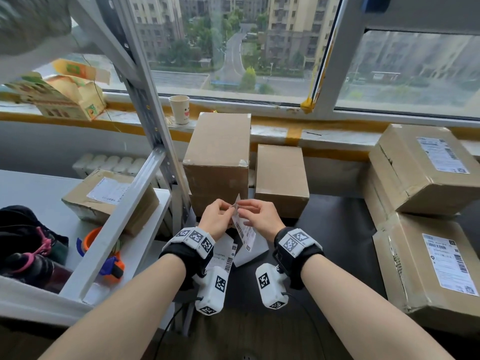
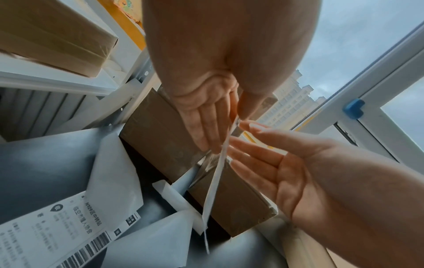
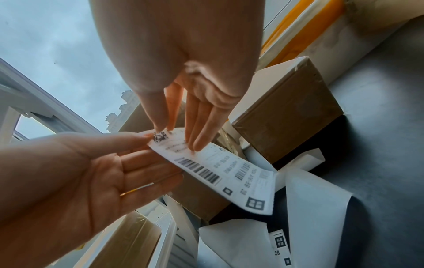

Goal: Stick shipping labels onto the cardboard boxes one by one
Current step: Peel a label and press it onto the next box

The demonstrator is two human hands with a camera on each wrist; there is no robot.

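Over the dark table [image 1: 337, 229], both hands hold a white shipping label [image 1: 244, 231] upright by its top corner. My left hand [image 1: 226, 210] pinches that corner between thumb and forefinger [image 2: 237, 116]. My right hand [image 1: 246, 207] pinches the same corner from the other side [image 3: 164, 127], its other fingers straight against the printed face [image 3: 218, 168]. In the left wrist view the label [image 2: 215, 181] shows edge-on. Just behind the hands stand two plain cardboard boxes, a tall one [image 1: 218, 162] and a lower one [image 1: 281, 178].
Loose white backing sheets [image 1: 253, 253] and another printed label [image 1: 224, 255] lie under my wrists. Two labelled boxes [image 1: 420, 167] [image 1: 428, 266] are stacked at the right. A metal rack [image 1: 155, 141] at the left holds a labelled box [image 1: 109, 198], a tape dispenser [image 1: 111, 266] and a dark bag [image 1: 23, 245]. A paper cup [image 1: 179, 109] stands on the sill.
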